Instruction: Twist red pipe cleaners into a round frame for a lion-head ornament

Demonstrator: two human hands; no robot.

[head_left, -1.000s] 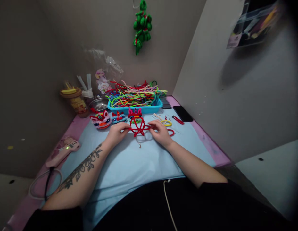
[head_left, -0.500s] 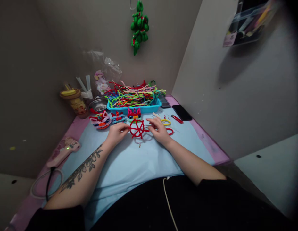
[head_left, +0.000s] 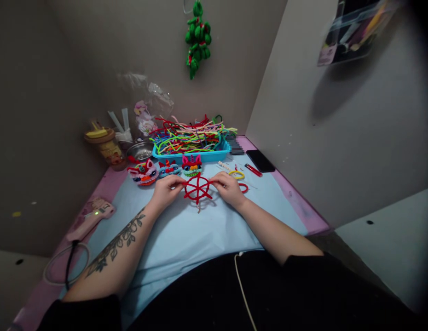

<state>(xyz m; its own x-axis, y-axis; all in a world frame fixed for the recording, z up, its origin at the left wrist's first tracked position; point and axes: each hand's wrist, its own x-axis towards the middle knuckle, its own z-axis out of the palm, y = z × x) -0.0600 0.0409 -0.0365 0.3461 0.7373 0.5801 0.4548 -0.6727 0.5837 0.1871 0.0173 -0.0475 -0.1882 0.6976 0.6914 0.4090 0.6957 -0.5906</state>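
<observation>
Between my hands a red pipe-cleaner wheel [head_left: 197, 188] with crossing spokes is held up above the blue table cover. My left hand [head_left: 167, 188] pinches its left edge between thumb and fingers. On the opposite side, my right hand [head_left: 228, 187] pinches a spoke end at the upper right. Just behind the wheel sits a red fuzzy animal head [head_left: 192, 165] with pink ears. Left of that one are a blue fuzzy head [head_left: 169, 169] and a pink-and-red one [head_left: 144, 173]. Scissors with a yellow handle loop [head_left: 237, 175] and a red one lie beside my right hand, partly hidden.
A turquoise tray [head_left: 172, 155] heaped with coloured pipe cleaners stands at the back. Right of it lie a black phone [head_left: 260, 161] and a red cutter [head_left: 253, 170]. A pink glue gun [head_left: 91, 219] rests at left; a metal bowl [head_left: 141, 151] and cup [head_left: 108, 148] stand behind.
The wheel has turned and tilted slightly. My right hand, earlier with its index finger raised off the wheel, has closed in a pinch on its right side. My left hand keeps its grip.
</observation>
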